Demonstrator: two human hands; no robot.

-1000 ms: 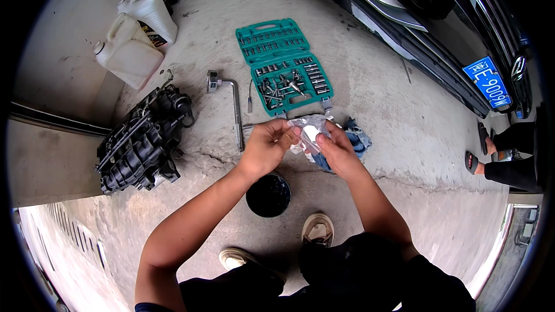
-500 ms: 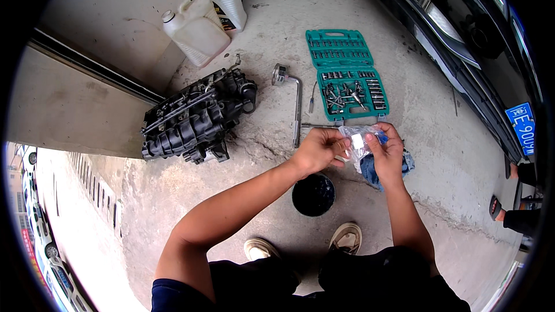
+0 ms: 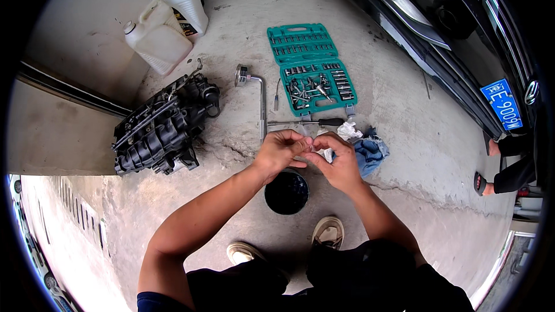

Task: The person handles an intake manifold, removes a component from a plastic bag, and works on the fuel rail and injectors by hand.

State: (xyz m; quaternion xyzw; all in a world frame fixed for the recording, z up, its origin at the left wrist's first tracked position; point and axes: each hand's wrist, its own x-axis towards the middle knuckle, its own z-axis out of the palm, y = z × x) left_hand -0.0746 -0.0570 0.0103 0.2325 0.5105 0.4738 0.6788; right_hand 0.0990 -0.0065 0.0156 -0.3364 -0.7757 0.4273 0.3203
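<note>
Pinched at the fingertips of both the left hand and the right hand, some clear plastic sits between the toolbox and the bucket! Opened yet? Can't tell; fingers cover most of it. Toolbox already open, engine part lying untouched: plenty left, I'd judge.

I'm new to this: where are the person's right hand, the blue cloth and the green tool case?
Right hand [image 3: 339, 164]: head view, back of the hand.
Blue cloth [image 3: 370, 154]: head view, crumpled middle.
Green tool case [image 3: 307, 60]: head view, bare plastic along the hinge.
</note>
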